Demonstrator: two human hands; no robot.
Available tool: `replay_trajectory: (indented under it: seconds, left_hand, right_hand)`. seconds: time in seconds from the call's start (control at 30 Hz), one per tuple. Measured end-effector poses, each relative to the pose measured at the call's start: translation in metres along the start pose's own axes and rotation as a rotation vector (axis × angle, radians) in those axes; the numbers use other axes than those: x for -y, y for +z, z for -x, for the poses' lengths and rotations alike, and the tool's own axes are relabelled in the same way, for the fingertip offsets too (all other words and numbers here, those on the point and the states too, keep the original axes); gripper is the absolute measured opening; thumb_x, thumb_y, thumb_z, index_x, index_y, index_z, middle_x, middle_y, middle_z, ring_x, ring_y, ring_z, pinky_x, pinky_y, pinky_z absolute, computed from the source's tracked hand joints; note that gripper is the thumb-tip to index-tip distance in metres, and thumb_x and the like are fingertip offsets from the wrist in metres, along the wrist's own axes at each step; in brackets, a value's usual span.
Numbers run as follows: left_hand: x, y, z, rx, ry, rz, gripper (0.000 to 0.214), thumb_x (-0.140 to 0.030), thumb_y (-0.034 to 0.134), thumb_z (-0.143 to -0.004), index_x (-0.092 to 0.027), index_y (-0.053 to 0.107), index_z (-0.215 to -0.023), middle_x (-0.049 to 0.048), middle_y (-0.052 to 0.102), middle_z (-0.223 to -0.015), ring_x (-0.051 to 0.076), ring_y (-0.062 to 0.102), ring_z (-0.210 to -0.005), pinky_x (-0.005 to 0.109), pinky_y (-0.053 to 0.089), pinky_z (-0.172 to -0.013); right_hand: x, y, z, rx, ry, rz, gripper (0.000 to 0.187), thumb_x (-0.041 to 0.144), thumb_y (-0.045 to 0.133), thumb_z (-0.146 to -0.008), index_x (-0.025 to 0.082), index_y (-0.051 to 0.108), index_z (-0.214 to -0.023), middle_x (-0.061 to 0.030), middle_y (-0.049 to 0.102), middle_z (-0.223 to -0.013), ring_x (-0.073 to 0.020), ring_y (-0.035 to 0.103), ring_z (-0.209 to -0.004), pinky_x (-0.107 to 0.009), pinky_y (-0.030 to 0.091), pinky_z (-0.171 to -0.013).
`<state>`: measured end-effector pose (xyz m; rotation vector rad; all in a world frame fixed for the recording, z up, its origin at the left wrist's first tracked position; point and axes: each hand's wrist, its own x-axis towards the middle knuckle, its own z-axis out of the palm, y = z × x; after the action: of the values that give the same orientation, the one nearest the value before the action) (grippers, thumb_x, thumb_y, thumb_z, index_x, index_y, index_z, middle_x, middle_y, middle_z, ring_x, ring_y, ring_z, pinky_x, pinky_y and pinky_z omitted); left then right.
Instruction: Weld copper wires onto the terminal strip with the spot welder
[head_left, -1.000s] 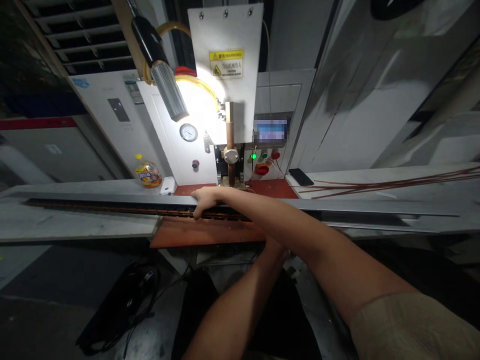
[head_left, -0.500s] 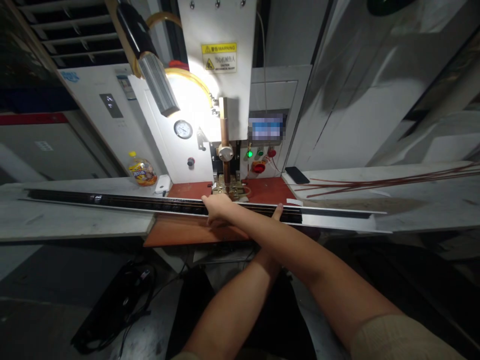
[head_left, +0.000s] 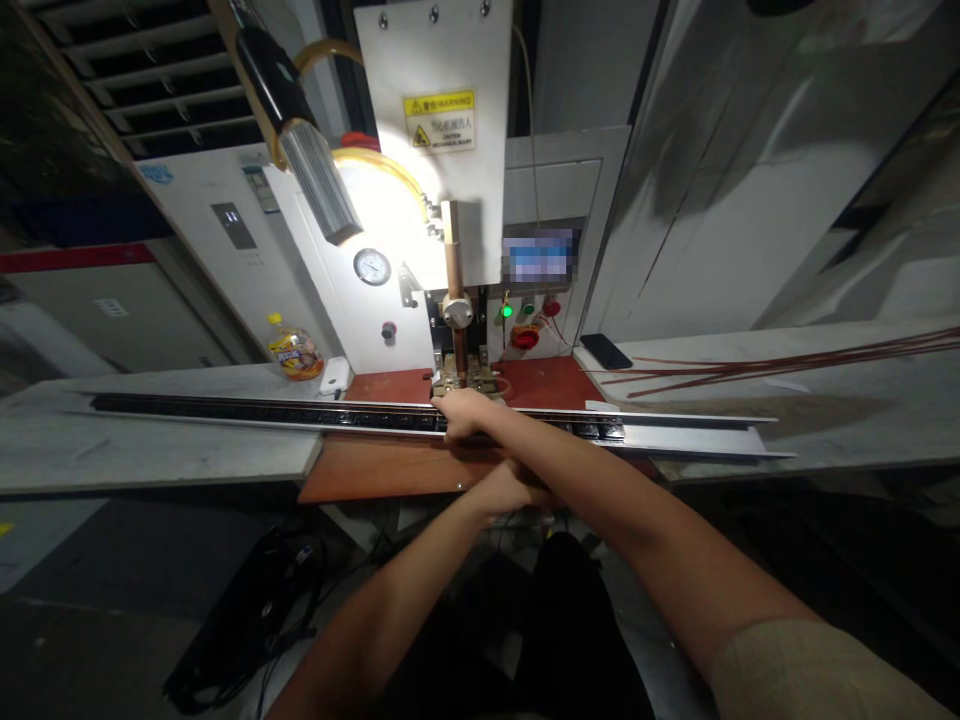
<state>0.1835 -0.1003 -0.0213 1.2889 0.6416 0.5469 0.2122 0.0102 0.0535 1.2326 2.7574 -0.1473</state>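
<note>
A long white channel lies across the work surface, with a long black segmented strip and thin copper-coloured rods along it. My right hand is closed over the strip and channel, just in front of the machine's vertical copper rod. Its fingertips are partly hidden behind the channel. My left hand is below the channel's front edge, crossed under my right forearm. The fingers of that hand are hidden, so whether it holds anything does not show. Beneath the channel is a reddish-brown board.
Behind stands a white machine with a lamp, a gauge and a red switch. A bottle and small white device are on the left; a phone and several copper-coloured rods on the right.
My left hand has left the channel's right part and come down toward me, under my right forearm. My right hand stays closed at the channel. The view has shifted slightly.
</note>
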Motion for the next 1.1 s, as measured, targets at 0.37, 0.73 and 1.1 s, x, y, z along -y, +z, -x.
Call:
replay_trajectory:
  seconds: [0.37, 0.73, 1.1]
  left_hand:
    - [-0.089, -0.167, 0.071, -0.524, 0.21, -1.549, 0.094, -0.065, 0.086, -0.059, -0.016, 0.056, -0.134, 0.0181, 0.058, -0.141, 0.037, 0.048, -0.131, 0.045, 0.034, -0.111]
    - [-0.064, -0.187, 0.068, -0.367, -0.032, -1.811, 0.067, -0.079, 0.058, -0.08, -0.019, 0.06, -0.111, 0.0129, 0.071, -0.113, 0.03, 0.066, -0.106, 0.035, 0.045, -0.087]
    - [-0.062, -0.174, 0.044, -0.371, -0.058, -1.821, 0.071, -0.084, 0.052, -0.078, -0.02, 0.059, -0.107, 0.0148, 0.073, -0.109, 0.035, 0.069, -0.105, 0.04, 0.049, -0.08]
  right_hand:
    - [-0.029, 0.004, 0.025, 0.065, -0.002, -0.062, 0.078, 0.045, 0.081, -0.065, 0.02, 0.061, -0.136, -0.0155, 0.069, -0.131, -0.0335, 0.067, -0.115, -0.032, 0.05, -0.089]
    - [-0.048, 0.01, 0.034, 0.04, -0.008, -0.023, 0.078, 0.05, 0.081, -0.063, 0.022, 0.064, -0.134, -0.0139, 0.067, -0.132, -0.0339, 0.065, -0.117, -0.036, 0.051, -0.091]
    - [-0.055, 0.01, 0.053, 0.048, 0.084, 0.011, 0.075, 0.047, 0.081, -0.065, 0.02, 0.063, -0.133, -0.011, 0.067, -0.135, -0.0312, 0.065, -0.119, -0.035, 0.052, -0.095]
